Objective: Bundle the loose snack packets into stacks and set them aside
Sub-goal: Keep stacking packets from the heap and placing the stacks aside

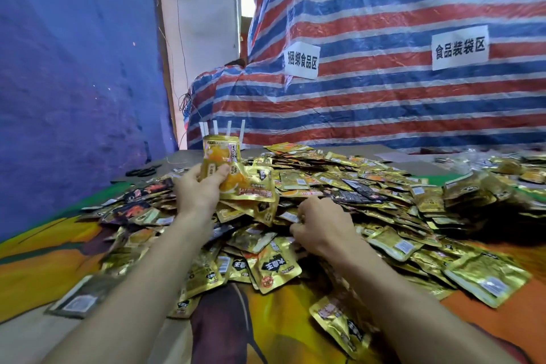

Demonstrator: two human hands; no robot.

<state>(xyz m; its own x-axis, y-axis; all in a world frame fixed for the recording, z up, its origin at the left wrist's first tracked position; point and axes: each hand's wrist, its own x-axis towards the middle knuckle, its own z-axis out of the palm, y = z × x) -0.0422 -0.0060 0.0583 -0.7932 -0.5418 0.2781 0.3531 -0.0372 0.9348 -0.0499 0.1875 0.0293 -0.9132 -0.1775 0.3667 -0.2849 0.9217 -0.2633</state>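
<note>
A big heap of loose gold and black snack packets (339, 186) covers the table. My left hand (198, 189) holds a small stack of gold packets (220, 156) upright above the heap, thumb across the front. Another gold packet (251, 186) lies tilted just right of that hand. My right hand (322, 224) is down on the heap with fingers curled, pinching at a packet edge (291, 217); what lies under the fingers is hidden.
An orange and green printed sheet (44, 260) covers the table under the heap. Scissors (141, 171) lie at the far left by the blue wall. A striped tarp (384, 97) with two paper signs hangs behind. White strips (227, 127) stand behind the held stack.
</note>
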